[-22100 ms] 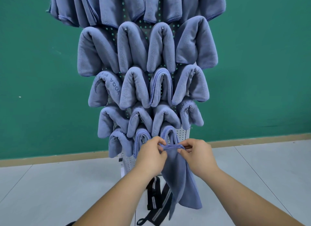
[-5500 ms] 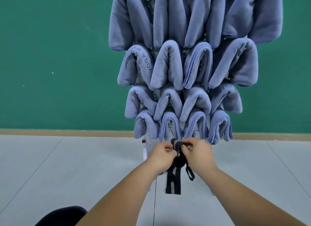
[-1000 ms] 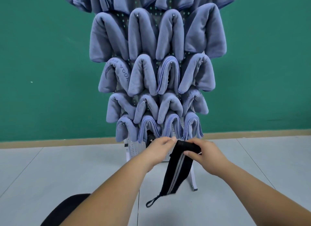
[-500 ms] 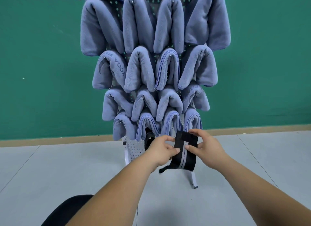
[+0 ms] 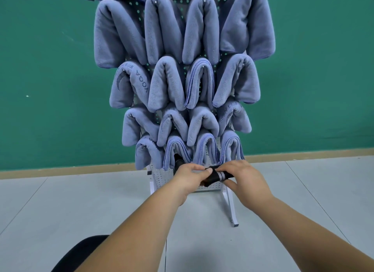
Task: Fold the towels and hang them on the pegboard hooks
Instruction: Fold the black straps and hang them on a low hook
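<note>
Several folded blue towels (image 5: 168, 85) hang in rows over hooks on a white pegboard stand (image 5: 162, 175). Just below the lowest row, both my hands hold a small black strap with a grey stripe (image 5: 217, 176), folded into a short bundle. My left hand (image 5: 191, 173) pinches its left end with fingers and thumb. My right hand (image 5: 242, 177) grips its right end, thumb underneath. Another black folded item (image 5: 179, 162) sits on a hook behind my left hand, under a towel.
The stand's white leg (image 5: 229, 207) reaches out over the grey tiled floor toward the right. A green wall (image 5: 50, 69) with a tan skirting strip stands behind. A dark rounded shape (image 5: 81, 251) shows at the bottom left.
The black strap, hanging long a second ago, has been folded up into a short bundle between my hands. My hands have closed in together just under the lowest towels.
</note>
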A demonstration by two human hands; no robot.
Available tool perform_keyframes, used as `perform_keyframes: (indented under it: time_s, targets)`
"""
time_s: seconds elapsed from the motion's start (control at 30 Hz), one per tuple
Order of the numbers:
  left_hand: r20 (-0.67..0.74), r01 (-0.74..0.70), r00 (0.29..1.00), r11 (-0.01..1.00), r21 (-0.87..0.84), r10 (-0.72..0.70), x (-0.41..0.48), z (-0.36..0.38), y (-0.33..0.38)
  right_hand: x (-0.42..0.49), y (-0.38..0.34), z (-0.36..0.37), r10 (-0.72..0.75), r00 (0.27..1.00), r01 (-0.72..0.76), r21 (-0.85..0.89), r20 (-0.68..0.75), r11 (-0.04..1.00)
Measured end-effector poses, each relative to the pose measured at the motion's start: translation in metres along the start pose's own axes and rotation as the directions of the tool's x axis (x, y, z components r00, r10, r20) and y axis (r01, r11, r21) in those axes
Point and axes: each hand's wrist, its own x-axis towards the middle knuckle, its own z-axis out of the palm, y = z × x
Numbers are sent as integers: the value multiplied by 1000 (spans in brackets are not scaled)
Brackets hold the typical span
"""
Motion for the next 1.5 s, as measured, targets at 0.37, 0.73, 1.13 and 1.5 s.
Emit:
perform_keyframes:
  time_s: [0.37,0.73,1.13,1.5]
  targets:
    - [139,-161,980,978,131,143,-11,2,1,6,11,-15,284,948,-314,559,142,768]
    - [-20,-99,995,992,81,101,2,0,-9,2,1,-12,285,944,-330,505,167,798]
    - [-55,-136,987,966,221,152,5,4,-22,2,-13,-2,447,818,-488,848,361,207]
    - [46,-125,992,965,230,118,-7,23,-28,-8,-20,19,457,843,-477,788,285,388]
